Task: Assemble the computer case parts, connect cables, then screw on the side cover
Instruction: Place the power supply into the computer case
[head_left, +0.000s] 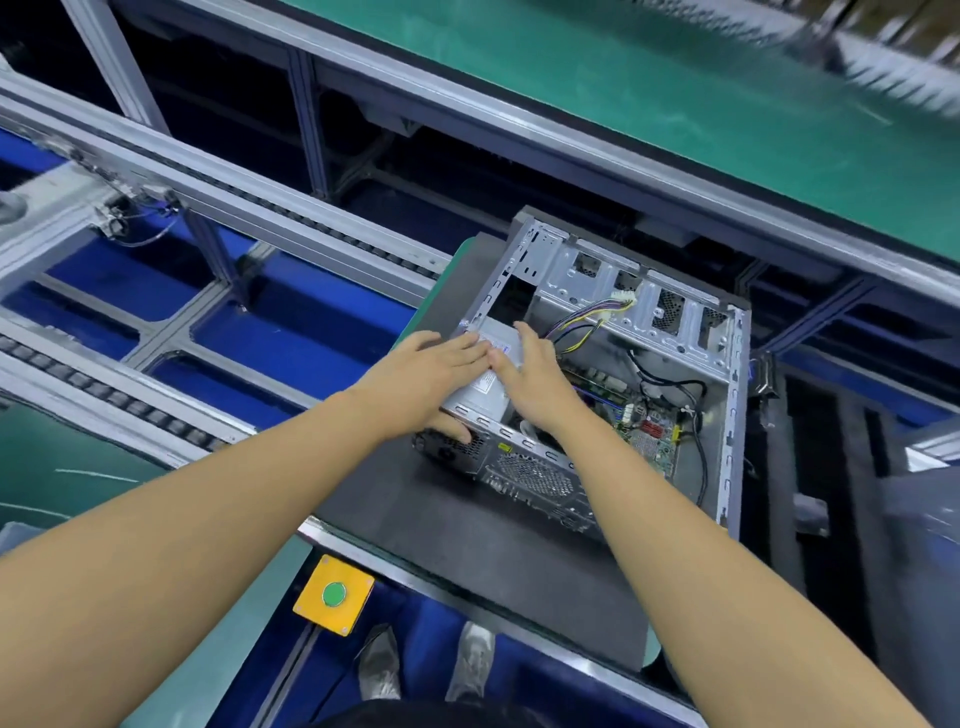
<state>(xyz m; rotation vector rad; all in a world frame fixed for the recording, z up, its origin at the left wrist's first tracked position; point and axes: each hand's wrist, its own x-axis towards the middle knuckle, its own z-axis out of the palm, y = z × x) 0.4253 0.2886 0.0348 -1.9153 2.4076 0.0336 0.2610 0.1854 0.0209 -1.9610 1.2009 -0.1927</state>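
An open grey computer case (730, 395) lies on its side on a dark foam pad (457, 525). A silver power supply (480, 392) sits in the case's near left corner. My left hand (431, 376) lies flat on top of it with straight fingers, its thumb down over the case's rear wall. My right hand (530, 376) presses on the power supply's right side, fingers extended. A bundle of coloured cables with a white plug (621, 301) runs toward the drive bays. A green motherboard (644, 431) with black cables shows inside.
The pad rests on a conveyor line with aluminium rails (260, 218) and blue floor below. A yellow box with a green button (333, 594) sits at the near edge. A green-topped bench (623, 98) runs behind. Two shoes (426, 665) show below.
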